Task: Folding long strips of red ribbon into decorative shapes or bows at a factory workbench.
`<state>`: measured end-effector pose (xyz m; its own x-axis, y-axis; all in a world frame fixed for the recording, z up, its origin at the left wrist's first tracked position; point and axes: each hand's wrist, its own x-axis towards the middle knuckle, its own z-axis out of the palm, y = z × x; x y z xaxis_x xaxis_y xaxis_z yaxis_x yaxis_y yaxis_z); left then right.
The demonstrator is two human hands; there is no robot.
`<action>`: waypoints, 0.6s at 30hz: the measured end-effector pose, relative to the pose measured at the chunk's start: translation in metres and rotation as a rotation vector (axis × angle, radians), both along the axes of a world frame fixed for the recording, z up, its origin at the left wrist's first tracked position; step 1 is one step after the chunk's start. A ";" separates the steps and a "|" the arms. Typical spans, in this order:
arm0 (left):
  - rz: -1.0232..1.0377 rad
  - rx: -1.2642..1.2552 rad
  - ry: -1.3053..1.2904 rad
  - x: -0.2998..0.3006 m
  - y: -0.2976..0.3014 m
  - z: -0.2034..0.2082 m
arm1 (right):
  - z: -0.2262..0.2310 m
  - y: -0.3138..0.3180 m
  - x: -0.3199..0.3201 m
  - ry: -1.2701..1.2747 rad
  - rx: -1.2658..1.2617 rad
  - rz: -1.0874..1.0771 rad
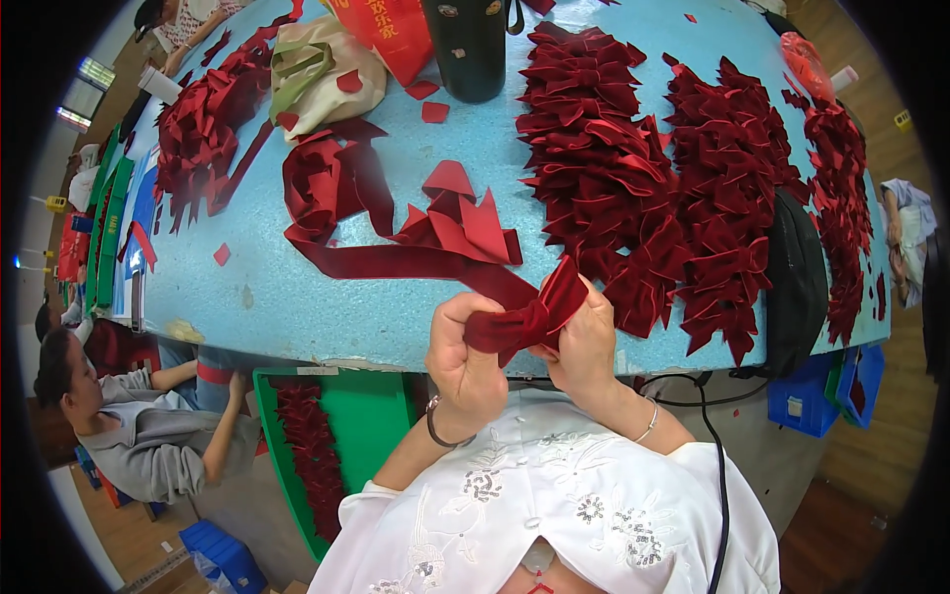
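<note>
Dark red velvet ribbon (524, 322) is gathered in folds between my two hands, just off the table's near edge. My left hand (457, 361) is closed on the left part of the folds, its thumb beside the loop. On the other side my right hand (584, 346) pinches the ribbon, with some fingertips hidden behind it. A long ribbon tail (396, 261) runs from the folds across the table to a loose ribbon coil (332, 188). Near that coil lie cut ribbon pieces (465, 218), their lighter red backs showing.
Rows of red bows (594, 148) cover the right of the blue table (267, 287). At the back stand a black tumbler (470, 49) and a cloth bag (332, 74). Below the edge, a green crate (386, 396) holds bows. A person (148, 426) sits at the left.
</note>
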<state>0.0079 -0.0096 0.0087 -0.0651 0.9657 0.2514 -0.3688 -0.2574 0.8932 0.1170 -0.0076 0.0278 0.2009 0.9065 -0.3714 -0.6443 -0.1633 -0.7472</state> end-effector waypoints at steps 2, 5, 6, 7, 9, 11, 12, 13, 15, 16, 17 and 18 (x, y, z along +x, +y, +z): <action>0.034 0.221 0.194 0.000 0.003 -0.001 | -0.002 0.000 0.004 0.034 -0.021 0.073; 0.021 0.323 0.292 0.001 -0.001 0.000 | -0.007 -0.001 0.012 0.075 -0.049 0.148; -0.003 0.314 0.293 0.002 -0.002 0.000 | -0.009 0.000 0.016 0.097 -0.065 0.192; -0.027 0.306 0.294 0.003 -0.002 0.001 | -0.010 0.001 0.018 0.119 -0.080 0.236; -0.040 0.149 0.202 0.006 0.002 0.005 | -0.008 0.004 0.018 0.071 -0.053 0.176; -0.055 -0.177 0.015 0.010 0.008 0.008 | -0.006 0.006 0.019 -0.025 -0.013 0.066; -0.057 -0.173 0.018 0.010 0.010 0.009 | -0.007 0.005 0.019 -0.023 -0.008 0.063; -0.059 -0.130 0.006 0.010 0.011 0.009 | -0.010 0.002 0.018 -0.087 0.062 0.038; -0.061 -0.045 -0.017 0.010 0.014 0.009 | -0.016 -0.002 0.018 -0.214 0.200 -0.014; -0.064 -0.043 -0.012 0.010 0.014 0.010 | -0.018 -0.002 0.018 -0.210 0.203 -0.018; -0.065 -0.040 -0.001 0.010 0.015 0.012 | -0.019 -0.003 0.019 -0.261 0.225 -0.029; -0.066 -0.038 0.010 0.011 0.015 0.014 | -0.020 -0.004 0.019 -0.312 0.247 -0.040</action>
